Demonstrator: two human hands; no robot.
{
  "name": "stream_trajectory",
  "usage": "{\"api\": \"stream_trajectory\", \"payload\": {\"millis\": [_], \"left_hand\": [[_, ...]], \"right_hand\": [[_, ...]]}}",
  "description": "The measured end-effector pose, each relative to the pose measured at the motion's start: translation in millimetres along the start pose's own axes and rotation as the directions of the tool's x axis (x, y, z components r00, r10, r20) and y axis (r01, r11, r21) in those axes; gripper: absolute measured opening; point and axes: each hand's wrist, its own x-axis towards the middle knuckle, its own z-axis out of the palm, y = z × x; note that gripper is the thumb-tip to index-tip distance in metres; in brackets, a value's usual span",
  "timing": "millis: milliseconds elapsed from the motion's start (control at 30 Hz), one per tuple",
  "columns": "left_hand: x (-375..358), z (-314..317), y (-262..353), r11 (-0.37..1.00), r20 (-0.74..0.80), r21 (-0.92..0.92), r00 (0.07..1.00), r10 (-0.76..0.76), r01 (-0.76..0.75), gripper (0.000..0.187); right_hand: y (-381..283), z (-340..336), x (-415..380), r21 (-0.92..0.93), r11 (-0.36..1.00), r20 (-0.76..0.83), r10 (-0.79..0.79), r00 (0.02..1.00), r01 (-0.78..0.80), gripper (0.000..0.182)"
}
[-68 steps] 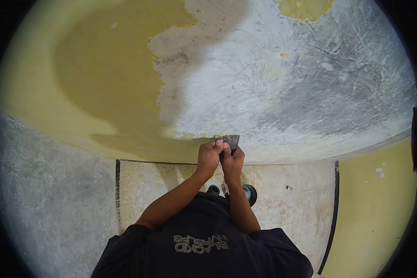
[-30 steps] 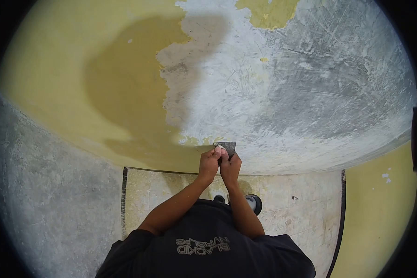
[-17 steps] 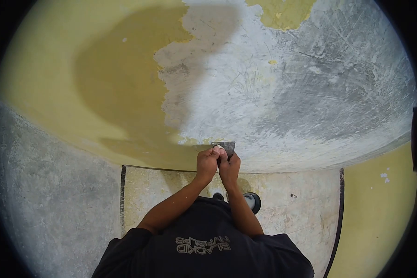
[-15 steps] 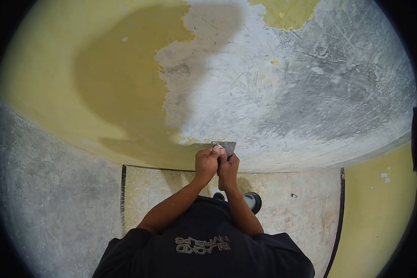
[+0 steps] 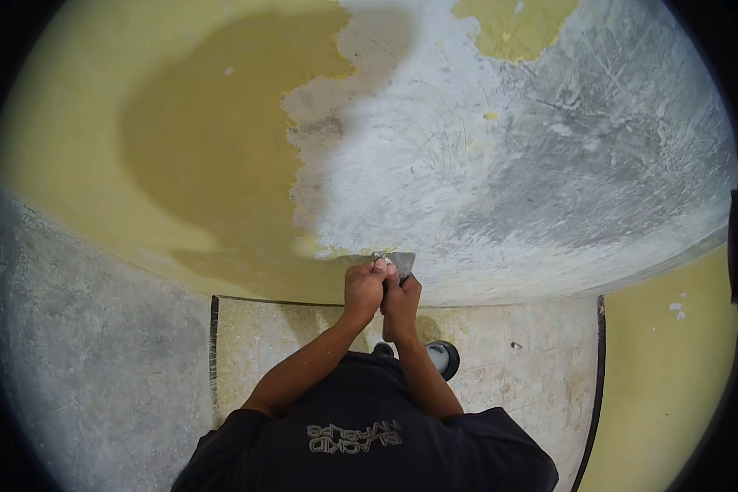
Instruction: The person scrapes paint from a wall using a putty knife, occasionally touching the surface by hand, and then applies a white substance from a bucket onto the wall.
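Observation:
Both of my hands are closed together around a scraper (image 5: 404, 263), a flat grey metal blade, low on the wall (image 5: 410, 189). The thumbs of my left hand (image 5: 363, 291) and my right hand (image 5: 401, 303) lie side by side over the blade; its handle is hidden in the fingers. Along the blade's upper edge runs a ragged strip of yellow paint (image 5: 361, 249). Left of this, the wall is still coated yellow, while above and to the right bare white and grey plaster shows.
A yellow paint patch (image 5: 517, 29) remains at the top. Below the wall lies a pale tiled floor (image 5: 525, 394) with dark border strips; my foot (image 5: 441, 359) stands there. A grey surface (image 5: 98, 344) is at left, a yellow one (image 5: 668, 377) at right.
The view has shifted slightly. Both hands keep their grip on the scraper at nearly the same spot on the wall, with only a very small movement.

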Motion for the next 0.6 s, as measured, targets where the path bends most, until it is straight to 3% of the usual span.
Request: {"api": "stream_trajectory", "payload": {"millis": [33,67,100,167,200,233,300,367,400,433,467,500,533,567,600], "left_hand": [[5,4,-3,1.000,-0.004,-0.004,1.000,0.005,-0.005,0.033],[5,10,-9,0.986,-0.006,-0.164,0.999,-0.035,0.034,0.034],[1,13,-6,0.945,0.000,-0.319,0.997,-0.074,0.070,0.036],[-4,12,1,0.948,-0.010,-0.318,1.000,-0.019,0.014,0.035],[-5,6,12,0.993,-0.018,-0.114,1.000,-0.020,0.018,0.032],[-5,0,19,0.995,-0.030,0.098,0.999,-0.022,0.025,0.030],[-2,-8,19,0.978,-0.014,0.210,1.000,0.006,-0.003,0.032],[1,-5,9,0.951,0.006,0.306,0.999,0.036,-0.036,0.034],[3,3,4,0.999,0.008,0.036,1.000,0.024,-0.024,0.035],[6,8,-2,0.972,0.013,-0.237,1.000,0.010,-0.007,0.037],[7,7,-9,0.971,0.013,-0.241,1.000,0.009,-0.006,0.037],[2,4,-4,0.987,-0.051,0.073,0.988,0.147,-0.143,0.035],[4,1,5,0.884,-0.072,0.388,0.948,0.310,-0.260,0.034],[6,-3,15,0.879,-0.072,0.394,0.944,0.321,-0.269,0.034],[-1,-8,37,0.887,-0.029,0.438,0.984,0.178,-0.148,0.033]], "right_hand": [[4,1,3,-0.213,0.938,-0.055,-0.292,0.955,0.275,0.032],[8,-7,8,-0.369,0.862,-0.033,-0.386,0.922,0.347,0.035],[4,-8,5,-0.371,0.863,-0.030,-0.380,0.925,0.342,0.035],[-3,-9,5,-0.181,0.961,0.039,-0.207,0.978,0.211,0.033],[-6,-6,2,0.071,0.997,0.096,0.021,0.995,-0.028,0.027],[-9,-2,1,0.079,0.997,0.096,0.017,0.995,-0.024,0.027],[-17,0,-8,0.316,0.888,0.191,0.284,0.940,-0.333,0.027],[-19,0,-8,0.285,0.911,0.163,0.261,0.951,-0.299,0.027],[-17,-1,-3,0.112,0.993,0.077,0.030,0.997,-0.039,0.027],[-13,-2,1,-0.082,0.973,0.038,-0.214,0.976,0.217,0.027],[-4,-1,5,-0.144,0.940,-0.001,-0.312,0.950,0.308,0.026],[-5,-3,0,-0.149,0.940,-0.003,-0.310,0.951,0.306,0.026],[-8,-2,-2,0.053,0.997,0.025,-0.053,0.998,0.051,0.026],[-10,3,-2,0.243,0.945,0.108,0.198,0.974,-0.219,0.026],[-15,8,-7,0.363,0.890,0.147,0.237,0.960,-0.275,0.027]]}}
